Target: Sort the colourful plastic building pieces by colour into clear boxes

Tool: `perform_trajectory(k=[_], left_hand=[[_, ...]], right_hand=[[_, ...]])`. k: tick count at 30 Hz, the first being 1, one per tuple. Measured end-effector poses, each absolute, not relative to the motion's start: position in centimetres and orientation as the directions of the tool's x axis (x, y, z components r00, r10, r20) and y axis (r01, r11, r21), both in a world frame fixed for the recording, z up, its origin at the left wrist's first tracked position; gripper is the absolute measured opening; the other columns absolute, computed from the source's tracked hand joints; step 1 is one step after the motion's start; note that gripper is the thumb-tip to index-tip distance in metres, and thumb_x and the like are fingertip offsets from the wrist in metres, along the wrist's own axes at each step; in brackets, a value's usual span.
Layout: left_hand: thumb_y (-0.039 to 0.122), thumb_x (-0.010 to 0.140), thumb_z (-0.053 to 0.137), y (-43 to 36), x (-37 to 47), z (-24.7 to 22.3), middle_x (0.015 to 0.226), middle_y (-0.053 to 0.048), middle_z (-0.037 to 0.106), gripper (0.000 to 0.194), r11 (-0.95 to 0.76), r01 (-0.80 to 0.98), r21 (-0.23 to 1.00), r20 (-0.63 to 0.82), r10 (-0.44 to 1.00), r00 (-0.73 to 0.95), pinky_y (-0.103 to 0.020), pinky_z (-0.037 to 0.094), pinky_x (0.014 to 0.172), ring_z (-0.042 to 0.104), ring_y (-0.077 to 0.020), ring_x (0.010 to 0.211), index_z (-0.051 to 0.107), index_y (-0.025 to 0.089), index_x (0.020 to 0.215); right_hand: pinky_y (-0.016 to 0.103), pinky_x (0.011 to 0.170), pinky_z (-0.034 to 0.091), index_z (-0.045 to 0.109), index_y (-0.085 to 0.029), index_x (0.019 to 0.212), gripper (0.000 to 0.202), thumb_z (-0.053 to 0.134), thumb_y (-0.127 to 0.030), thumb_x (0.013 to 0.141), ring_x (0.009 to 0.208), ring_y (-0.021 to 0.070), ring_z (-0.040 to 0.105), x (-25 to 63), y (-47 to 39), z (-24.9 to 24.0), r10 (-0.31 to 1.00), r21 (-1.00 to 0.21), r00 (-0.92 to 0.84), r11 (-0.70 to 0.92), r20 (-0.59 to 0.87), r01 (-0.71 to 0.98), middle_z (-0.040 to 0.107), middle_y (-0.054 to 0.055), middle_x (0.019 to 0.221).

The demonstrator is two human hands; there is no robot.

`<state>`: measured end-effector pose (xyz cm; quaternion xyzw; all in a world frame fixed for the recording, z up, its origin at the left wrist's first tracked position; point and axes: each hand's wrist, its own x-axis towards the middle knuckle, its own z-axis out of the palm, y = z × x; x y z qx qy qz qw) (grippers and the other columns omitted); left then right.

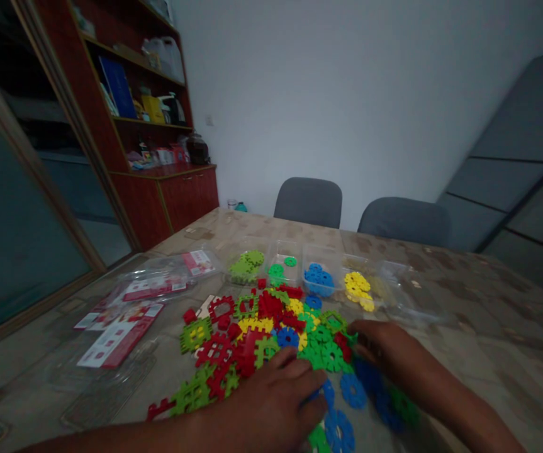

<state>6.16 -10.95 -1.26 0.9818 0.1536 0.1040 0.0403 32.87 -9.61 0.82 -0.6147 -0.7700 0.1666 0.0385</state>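
My left hand (283, 396) lies low over the front of a pile of plastic building pieces. Its fingers are bent but somewhat apart, touching blue notched discs (340, 430). At the pile's right side, my right hand (384, 346) curls its fingers down at a green notched disc (351, 338), which shows at the fingertips. Blurred dark blue discs (379, 393) lie beneath that hand and wrist. Between the hands are green discs (325, 352) and a light blue disc (353, 390). Red square pieces (215, 350) and lime square pieces (195, 335) make up the pile's left part.
Clear tubs stand in a row behind the pile, holding lime pieces (247, 267), green discs (277, 274), blue discs (318, 280) and yellow discs (357, 286). Clear packaging with printed cards (120, 333) covers the table's left. Two grey chairs (307, 201) stand beyond.
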Motion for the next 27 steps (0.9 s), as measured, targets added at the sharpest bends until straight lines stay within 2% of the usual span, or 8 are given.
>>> perform_trajectory(k=[3, 6, 9, 12, 16, 20, 22, 27], left_hand=[[0.036, 0.092, 0.064, -10.9, 6.9, -2.6, 0.104, -0.007, 0.069, 0.023, -0.955, 0.285, 0.077, 0.191, 0.295, 0.936, -0.049, 0.039, 0.104, 0.060, -0.0253, 0.096, 0.061, 0.017, 0.106], [0.025, 0.096, 0.059, -10.9, 6.7, -2.9, 0.091, -0.004, 0.067, 0.006, -0.947, 0.313, 0.078, 0.237, 0.322, 0.917, -0.044, 0.041, 0.100, 0.058, -0.0222, 0.088, 0.060, 0.019, 0.097], [0.021, 0.099, 0.054, -11.0, 6.1, -2.5, 0.088, -0.004, 0.065, 0.007, -0.950, 0.306, 0.057, 0.283, 0.310, 0.908, -0.044, 0.042, 0.096, 0.057, -0.0218, 0.085, 0.061, 0.021, 0.098], [0.022, 0.098, 0.055, -10.7, 5.5, -1.9, 0.091, -0.004, 0.066, 0.012, -0.948, 0.300, 0.106, 0.262, 0.318, 0.911, -0.041, 0.046, 0.088, 0.057, -0.0225, 0.086, 0.060, 0.021, 0.109], [0.016, 0.096, 0.055, -8.6, 4.7, -0.4, 0.100, -0.003, 0.068, 0.022, -0.853, 0.348, 0.389, 0.270, 0.467, 0.842, -0.031, 0.048, 0.079, 0.062, -0.0194, 0.090, 0.061, 0.023, 0.115], [0.007, 0.089, 0.059, -5.5, 4.9, 0.2, 0.096, 0.000, 0.070, 0.023, -0.617, 0.378, 0.690, 0.259, 0.698, 0.667, -0.027, 0.049, 0.079, 0.065, -0.0167, 0.089, 0.065, 0.019, 0.108], [0.004, 0.086, 0.060, -4.4, 5.2, -0.5, 0.096, -0.001, 0.071, 0.025, -0.595, 0.381, 0.708, 0.241, 0.710, 0.661, -0.028, 0.050, 0.081, 0.066, -0.0173, 0.090, 0.066, 0.018, 0.105], [0.015, 0.088, 0.065, -4.5, 5.0, -2.4, 0.119, -0.006, 0.064, 0.030, -0.708, 0.432, 0.558, 0.259, 0.643, 0.720, -0.038, 0.045, 0.099, 0.057, -0.0229, 0.113, 0.063, 0.022, 0.117]], right_hand=[[0.034, 0.071, 0.046, 0.069, -0.020, 0.105, 0.029, 0.065, -0.023, 0.077, 0.089, 0.0294, 0.069, 33.7, -10.0, 1.1, 0.959, -0.124, -0.109, 0.078, -0.263, 0.989, 0.074, 0.011, 0.098], [0.037, 0.072, 0.047, 0.068, -0.018, 0.104, 0.033, 0.070, -0.022, 0.071, 0.093, 0.0332, 0.068, 33.2, -10.6, 1.1, 0.947, -0.057, -0.074, 0.059, -0.312, 0.997, 0.073, 0.015, 0.102], [0.037, 0.080, 0.047, 0.064, -0.016, 0.114, 0.046, 0.070, -0.018, 0.069, 0.102, 0.0329, 0.066, 32.3, -10.7, 0.8, 0.946, -0.116, -0.125, 0.094, -0.297, 0.989, 0.070, 0.016, 0.112], [0.033, 0.079, 0.046, 0.066, -0.018, 0.103, 0.035, 0.067, -0.016, 0.068, 0.095, 0.0275, 0.066, 32.0, -10.6, 0.4, 0.938, -0.224, -0.208, 0.147, -0.276, 0.963, 0.071, 0.011, 0.105], [0.025, 0.062, 0.042, 0.066, -0.019, 0.081, 0.015, 0.059, -0.010, 0.072, 0.070, 0.0180, 0.062, 32.7, -10.1, 0.4, 0.917, -0.368, -0.313, 0.211, -0.245, 0.905, 0.071, 0.003, 0.080], [0.023, 0.056, 0.039, 0.066, -0.018, 0.076, 0.025, 0.043, -0.010, 0.083, 0.060, 0.0141, 0.055, 32.9, -10.1, 1.2, 0.892, -0.505, -0.417, 0.283, -0.173, 0.815, 0.068, 0.000, 0.070], [0.023, 0.056, 0.039, 0.066, -0.018, 0.076, 0.024, 0.044, -0.009, 0.081, 0.061, 0.0141, 0.054, 32.8, -10.3, 1.5, 0.886, -0.513, -0.431, 0.292, -0.175, 0.808, 0.066, 0.000, 0.070], [0.023, 0.055, 0.036, 0.067, -0.018, 0.077, 0.022, 0.051, -0.004, 0.068, 0.064, 0.0146, 0.057, 32.3, -10.9, 1.3, 0.887, -0.442, -0.354, 0.200, -0.297, 0.874, 0.065, -0.001, 0.069]])
